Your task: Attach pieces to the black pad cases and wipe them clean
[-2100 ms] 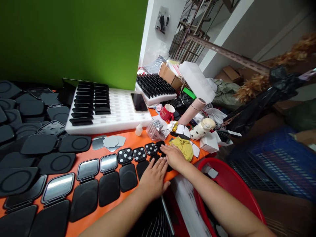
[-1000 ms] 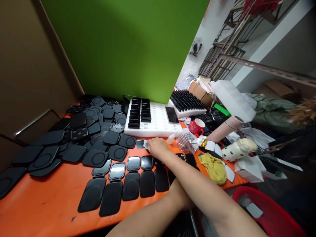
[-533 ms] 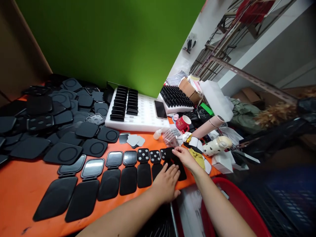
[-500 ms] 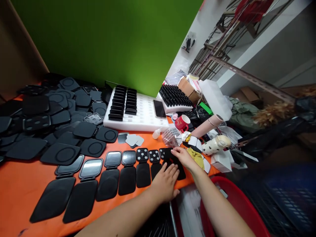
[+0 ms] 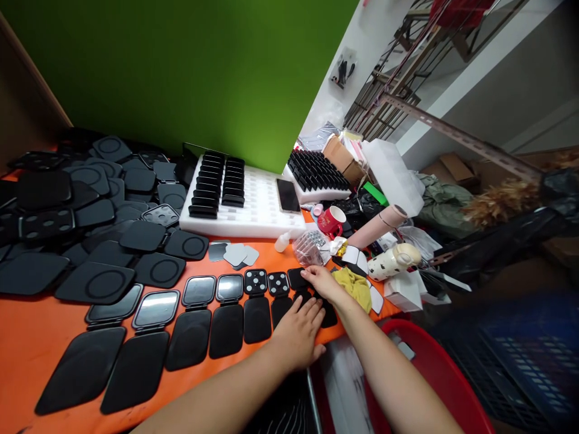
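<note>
- So, the left hand (image 5: 296, 328) is laid flat with fingers spread on the lower halves of the last opened black compact cases (image 5: 289, 295) near the front edge; nothing is gripped.
- The right hand (image 5: 322, 282) is rested palm-down on the rightmost case, fingers loosely extended, not closed around it.
- An orange table (image 5: 36, 337) is used as the work surface, backed by a green wall (image 5: 181, 66); a white foam tray (image 5: 257, 208) with a phone (image 5: 287, 195) on it is placed behind, a red mug (image 5: 332, 221) and yellow cloth (image 5: 355, 286) to the right.
- The cases are lined up side by side along the front, each opened flat with its long axis running away from the person, mirror or dotted half at the far end.
</note>
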A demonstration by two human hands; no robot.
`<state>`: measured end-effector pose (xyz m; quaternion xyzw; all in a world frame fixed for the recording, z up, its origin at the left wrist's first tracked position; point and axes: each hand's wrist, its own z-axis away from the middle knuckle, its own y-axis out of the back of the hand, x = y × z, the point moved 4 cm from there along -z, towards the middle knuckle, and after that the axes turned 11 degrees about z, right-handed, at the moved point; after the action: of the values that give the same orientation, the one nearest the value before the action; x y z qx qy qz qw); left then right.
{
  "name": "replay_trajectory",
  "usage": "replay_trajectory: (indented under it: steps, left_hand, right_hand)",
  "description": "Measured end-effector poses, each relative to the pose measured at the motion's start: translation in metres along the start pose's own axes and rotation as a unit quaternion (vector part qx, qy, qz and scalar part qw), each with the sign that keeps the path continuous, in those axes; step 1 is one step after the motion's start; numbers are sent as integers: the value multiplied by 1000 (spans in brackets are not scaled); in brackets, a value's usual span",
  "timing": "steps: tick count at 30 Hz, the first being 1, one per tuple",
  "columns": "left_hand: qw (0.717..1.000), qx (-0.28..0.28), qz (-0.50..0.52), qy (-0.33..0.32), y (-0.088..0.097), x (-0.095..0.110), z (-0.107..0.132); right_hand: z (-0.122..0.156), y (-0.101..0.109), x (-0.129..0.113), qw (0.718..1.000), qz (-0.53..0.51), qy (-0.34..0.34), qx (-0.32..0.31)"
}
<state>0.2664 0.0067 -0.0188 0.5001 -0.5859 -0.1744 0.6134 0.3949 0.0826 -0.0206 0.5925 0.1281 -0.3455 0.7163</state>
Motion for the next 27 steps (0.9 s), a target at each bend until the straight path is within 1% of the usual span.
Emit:
replay_trajectory:
  steps: [4, 12, 17, 27]
  left_hand:
    - [1000, 1, 6, -2, 1, 0, 0]
    - [1000, 5, 15, -4, 2, 0, 1]
    - [1000, 7, 17, -3, 0, -1, 1]
    - [1000, 14, 18, -4, 0, -1, 1]
  right_hand:
    - [1, -1, 0, 999, 30, -1, 22]
    - [-4, 0, -1, 997, 77, 1, 4]
    - [-5, 1, -2, 994, 111, 1, 8]
    - [1, 1, -12, 977, 212, 9, 39]
